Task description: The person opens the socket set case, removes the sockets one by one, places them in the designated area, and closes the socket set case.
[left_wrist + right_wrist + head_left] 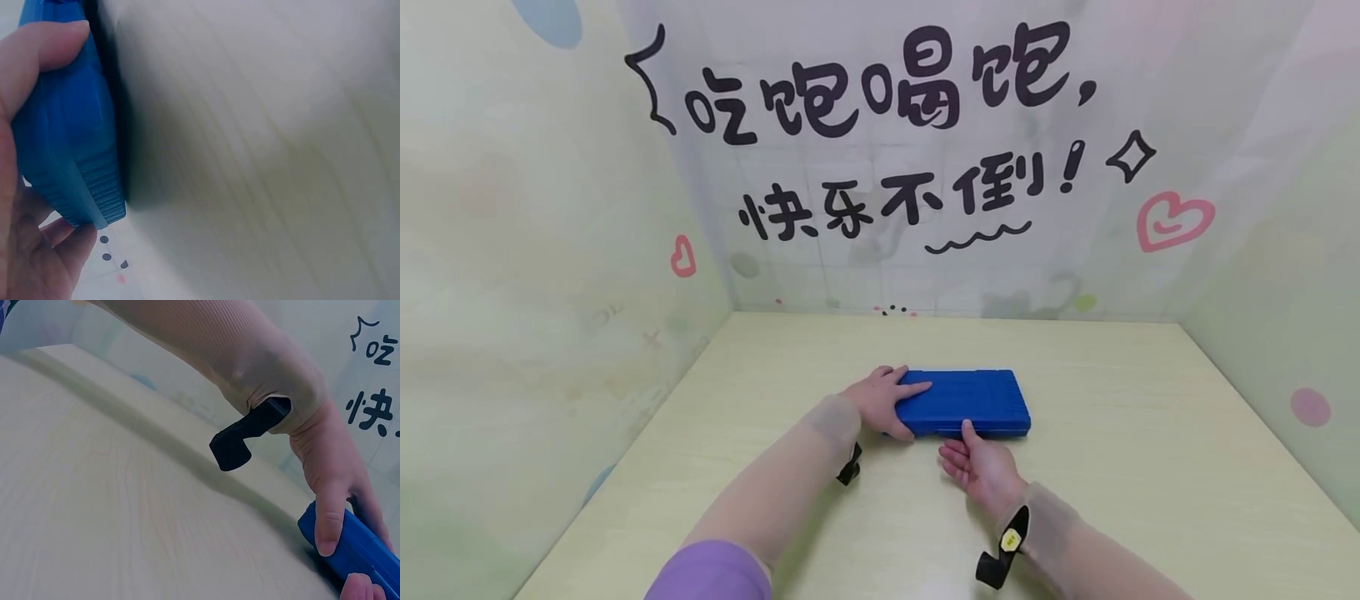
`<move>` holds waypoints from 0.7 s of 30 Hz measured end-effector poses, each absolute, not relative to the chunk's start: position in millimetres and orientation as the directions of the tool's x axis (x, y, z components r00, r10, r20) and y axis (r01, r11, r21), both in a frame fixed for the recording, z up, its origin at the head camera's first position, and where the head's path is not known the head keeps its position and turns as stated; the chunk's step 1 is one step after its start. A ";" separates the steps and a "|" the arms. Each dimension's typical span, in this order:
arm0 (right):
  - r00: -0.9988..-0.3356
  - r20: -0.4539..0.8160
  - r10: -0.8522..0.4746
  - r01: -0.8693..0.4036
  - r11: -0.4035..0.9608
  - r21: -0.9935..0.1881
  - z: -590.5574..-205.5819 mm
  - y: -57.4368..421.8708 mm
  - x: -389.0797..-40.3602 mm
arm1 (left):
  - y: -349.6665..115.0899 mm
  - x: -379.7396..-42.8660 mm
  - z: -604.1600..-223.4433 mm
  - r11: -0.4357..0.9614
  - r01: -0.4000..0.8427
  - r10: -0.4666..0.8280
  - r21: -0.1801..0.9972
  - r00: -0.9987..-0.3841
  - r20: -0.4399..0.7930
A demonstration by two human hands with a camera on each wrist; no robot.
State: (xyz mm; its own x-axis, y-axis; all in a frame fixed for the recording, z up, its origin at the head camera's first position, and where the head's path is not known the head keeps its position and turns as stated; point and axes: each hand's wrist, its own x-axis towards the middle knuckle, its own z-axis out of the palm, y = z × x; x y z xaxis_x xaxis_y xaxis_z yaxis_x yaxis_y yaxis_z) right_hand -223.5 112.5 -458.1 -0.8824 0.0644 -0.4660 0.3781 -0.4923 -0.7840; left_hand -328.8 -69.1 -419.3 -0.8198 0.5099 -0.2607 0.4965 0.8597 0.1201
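Note:
A closed blue plastic case (966,398) with ribbed ends lies flat on the table, its long front side towards me. My left hand (877,402) grips its left end, thumb at the front edge and other fingers spread over the top and far edge. The left wrist view shows that thumb (62,47) on the front side and fingertips (78,247) at the far corner. At the middle of the front edge, near a latch, the thumb of my right hand (988,473) touches the case. The other right fingers are loosely bent below it. What lies inside the case is hidden.
The pale wood-grain table (760,358) runs back to a printed wall sheet (865,283) with black lettering. More printed sheets stand along the left and right sides. A black strap mount (995,567) sticks out from my right wrist, another (850,467) from the left.

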 end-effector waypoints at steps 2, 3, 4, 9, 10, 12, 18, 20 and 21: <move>-0.879 -0.471 0.068 0.382 -0.491 -0.783 -458.5 112.5 -223.4 | -68.8 -329.1 -420.2 0.860 0.496 0.509 0.119 -0.820 -0.261; -0.878 -0.474 0.069 0.385 -0.490 -0.783 -458.6 112.6 -223.2 | -68.7 -329.3 -420.5 0.860 0.495 0.509 0.122 -0.821 -0.260; -0.876 -0.477 0.069 0.388 -0.486 -0.783 -458.7 112.5 -223.0 | -68.6 -329.4 -420.9 0.861 0.494 0.509 0.122 -0.821 -0.259; -0.868 -0.494 0.058 0.415 -0.460 -0.785 -458.5 112.5 -220.9 | -68.3 -328.4 -422.0 0.860 0.498 0.509 0.108 -0.823 -0.254; -0.867 -0.495 0.053 0.421 -0.452 -0.786 -458.4 112.4 -220.3 | -68.4 -327.5 -422.1 0.859 0.502 0.511 0.103 -0.821 -0.254; -0.866 -0.498 0.042 0.432 -0.440 -0.788 -458.0 112.3 -218.7 | -68.6 -325.4 -422.1 0.855 0.510 0.516 0.093 -0.819 -0.251; -0.862 -0.507 0.025 0.443 -0.448 -0.776 -455.7 112.8 -214.1 | -69.5 -319.0 -426.3 0.840 0.537 0.540 0.080 -0.811 -0.225; -0.861 -0.508 0.020 0.444 -0.453 -0.773 -454.6 113.4 -213.1 | -70.2 -317.5 -428.3 0.833 0.550 0.550 0.064 -0.808 -0.211; -0.861 -0.508 0.015 0.445 -0.458 -0.770 -453.9 113.6 -212.7 | -70.7 -316.7 -429.2 0.827 0.559 0.558 0.057 -0.805 -0.202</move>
